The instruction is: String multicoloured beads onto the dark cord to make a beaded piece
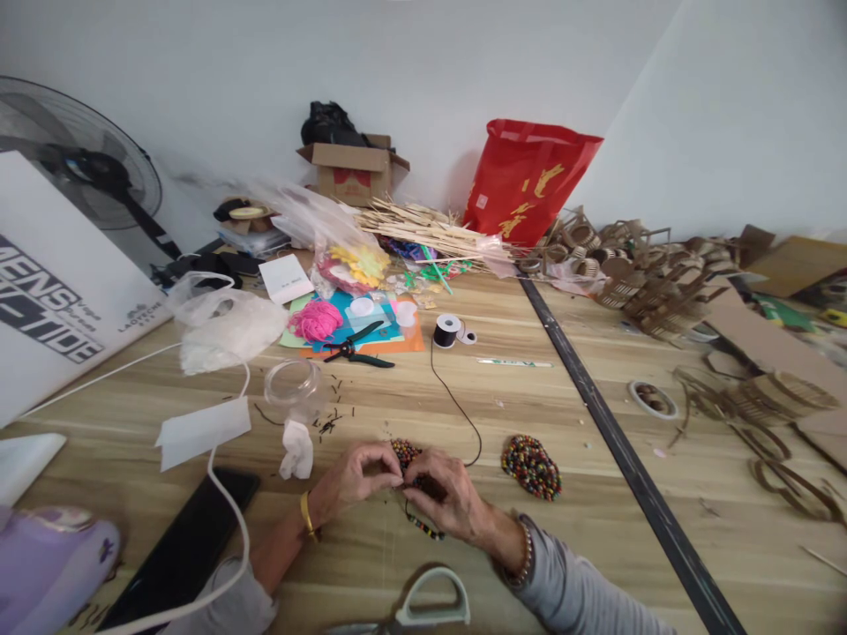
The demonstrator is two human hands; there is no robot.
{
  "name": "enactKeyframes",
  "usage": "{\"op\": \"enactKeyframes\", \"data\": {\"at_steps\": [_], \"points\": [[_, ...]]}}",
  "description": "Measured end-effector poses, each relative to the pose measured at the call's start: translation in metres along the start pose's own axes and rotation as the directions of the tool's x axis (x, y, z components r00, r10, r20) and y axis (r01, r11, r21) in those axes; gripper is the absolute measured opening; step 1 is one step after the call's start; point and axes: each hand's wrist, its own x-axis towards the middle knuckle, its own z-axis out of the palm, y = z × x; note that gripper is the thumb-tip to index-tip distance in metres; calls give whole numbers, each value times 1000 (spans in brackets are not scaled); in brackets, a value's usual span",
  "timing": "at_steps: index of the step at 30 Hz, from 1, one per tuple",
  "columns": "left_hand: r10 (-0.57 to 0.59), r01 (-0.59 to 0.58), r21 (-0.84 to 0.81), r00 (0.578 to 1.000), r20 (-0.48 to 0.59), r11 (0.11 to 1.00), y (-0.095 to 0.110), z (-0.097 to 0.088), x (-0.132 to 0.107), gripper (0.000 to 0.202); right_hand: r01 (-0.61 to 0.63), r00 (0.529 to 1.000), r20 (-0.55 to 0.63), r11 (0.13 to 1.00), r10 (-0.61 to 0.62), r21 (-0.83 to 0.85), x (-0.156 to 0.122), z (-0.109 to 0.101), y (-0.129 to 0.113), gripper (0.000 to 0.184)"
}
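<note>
My left hand (361,476) and my right hand (453,496) meet near the front of the table, thumbs and fingers pinched at a dark beaded cord. A strung end of this beaded cord (424,527) lies below my fingers. Behind them sits a heap of multicoloured beads (405,453), partly covered by my right hand. The exact spot between my fingertips is too small to make out. From a spool of black cord (447,332) a thin line runs down to behind my right hand. A second pile of beaded strands (531,467) rests to the right.
White-handled scissors (433,600) lie at the front edge. Black pliers (357,346), pink yarn (316,320), a clear round container (292,384) and crumpled tissue (296,450) stand farther back. A white cable (238,511) crosses a black phone-like slab (185,547) on the left. Woven baskets (635,282) crowd the right.
</note>
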Motion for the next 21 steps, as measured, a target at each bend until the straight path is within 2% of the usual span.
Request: {"op": "enactKeyframes", "data": {"at_steps": [4,8,13,21], "points": [[2,-2,20,1000,0,1000,-1,1,0,21,3,1000,-4,1000,-3,-13,-1,1,1,7],[7,-6,11,1000,-22,1000,-1,3,0,21,-6,1000,20,1000,6,-6,-1,0,0,16],[19,-19,22,999,-29,1000,-1,3,-1,20,8,1000,-2,1000,-8,-15,-1,3,2,6],[15,-12,91,999,-32,996,-1,3,-1,18,13,1000,7,1000,-13,-24,0,2,3,9]]}}
